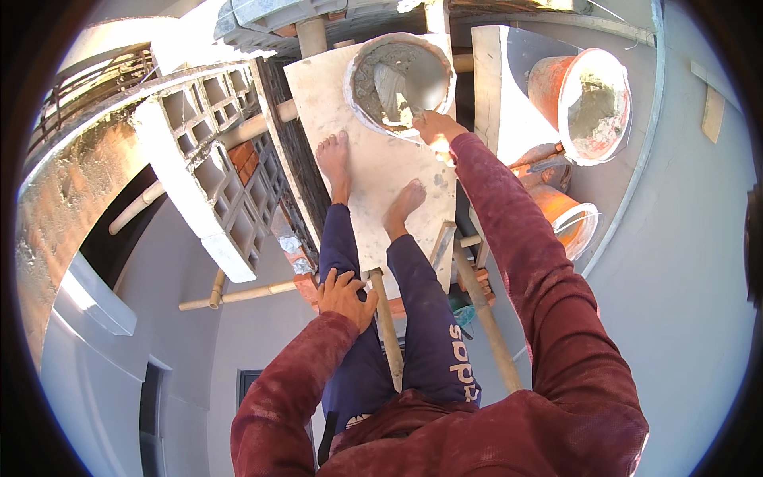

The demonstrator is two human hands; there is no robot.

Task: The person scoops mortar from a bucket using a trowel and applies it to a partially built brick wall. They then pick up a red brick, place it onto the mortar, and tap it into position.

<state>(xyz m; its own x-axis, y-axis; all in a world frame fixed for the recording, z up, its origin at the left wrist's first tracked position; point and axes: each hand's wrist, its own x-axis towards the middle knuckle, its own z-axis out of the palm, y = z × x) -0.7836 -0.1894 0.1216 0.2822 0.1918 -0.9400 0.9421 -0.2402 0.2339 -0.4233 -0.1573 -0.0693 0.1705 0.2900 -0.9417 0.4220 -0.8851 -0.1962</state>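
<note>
My left hand [346, 299] rests open on my left leg near the knee, fingers spread. My right hand [435, 131] is closed at the near right rim of a pale bucket [352, 102] of grey mortar [372, 83]; what it grips is too unclear to name. A pale tool-like object [391, 89] lies in the mortar beside it. The bucket stands on a light, stained board [322, 87], where my bare feet [404, 204] are planted.
Bamboo poles [254, 290] and wooden pieces support the board high over rooms below. Pale pierced blocks [222, 207] stand at the left beside a rough ledge [63, 230]. At the right are a red bucket [548, 91] with mortar, an orange bucket [552, 203] and grey walls [675, 262].
</note>
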